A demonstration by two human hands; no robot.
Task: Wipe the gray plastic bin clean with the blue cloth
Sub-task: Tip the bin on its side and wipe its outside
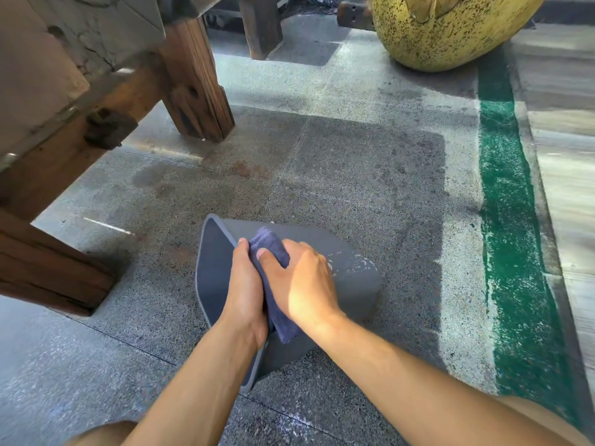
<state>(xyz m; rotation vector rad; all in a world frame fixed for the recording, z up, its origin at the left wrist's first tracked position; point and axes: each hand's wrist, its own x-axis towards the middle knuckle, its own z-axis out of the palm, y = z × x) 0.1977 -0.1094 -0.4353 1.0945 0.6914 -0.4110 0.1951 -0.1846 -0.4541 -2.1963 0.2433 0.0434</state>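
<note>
The gray plastic bin point(351, 278) lies on its side on the concrete floor, its open mouth facing left. My left hand point(246, 291) grips the bin's upper rim, fingers hooked inside the opening. My right hand point(306, 281) holds the blue cloth point(267, 243) bunched against the bin's outer wall, just beside the rim. One end of the cloth pokes out past my thumb, the other hangs below my wrist. White smears mark the bin's wall to the right of my right hand.
A heavy wooden bench frame with thick legs point(196, 82) stands at the left and back. A large yellow speckled pot point(450, 30) sits at the back right. A green painted stripe point(508, 220) runs along the floor on the right. My knees show at the bottom edge.
</note>
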